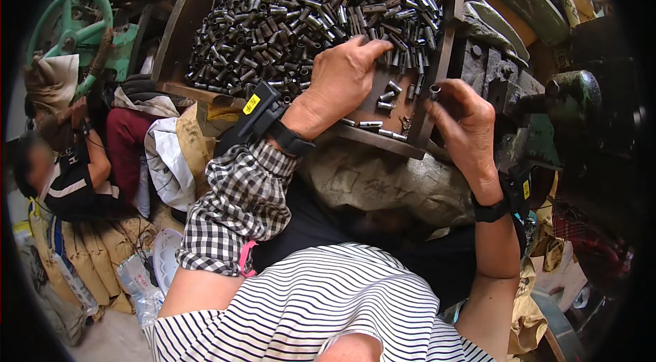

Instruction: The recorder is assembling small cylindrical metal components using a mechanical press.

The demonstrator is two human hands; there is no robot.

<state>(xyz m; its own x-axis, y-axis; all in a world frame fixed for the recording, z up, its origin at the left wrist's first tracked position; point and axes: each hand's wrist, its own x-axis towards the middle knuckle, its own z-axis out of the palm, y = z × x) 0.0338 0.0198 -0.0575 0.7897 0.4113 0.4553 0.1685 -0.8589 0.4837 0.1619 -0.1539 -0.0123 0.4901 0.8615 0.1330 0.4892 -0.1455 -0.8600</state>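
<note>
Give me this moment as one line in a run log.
Left hand: over tubes in tray, contact unclear | Right hand: pinching one tube near tray's right wall | Far left: green wheel

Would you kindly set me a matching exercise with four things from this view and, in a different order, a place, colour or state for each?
Column one:
1. Left hand
2. Right hand
3. Handwheel
4. Checked sleeve

Column two:
A. Green, toward the picture's upper left
B. Holding one metal tube
C. Black and white
D. Over the pile of tubes in the tray

Right pairs: 1-D, 2-B, 3-A, 4-C.
</note>
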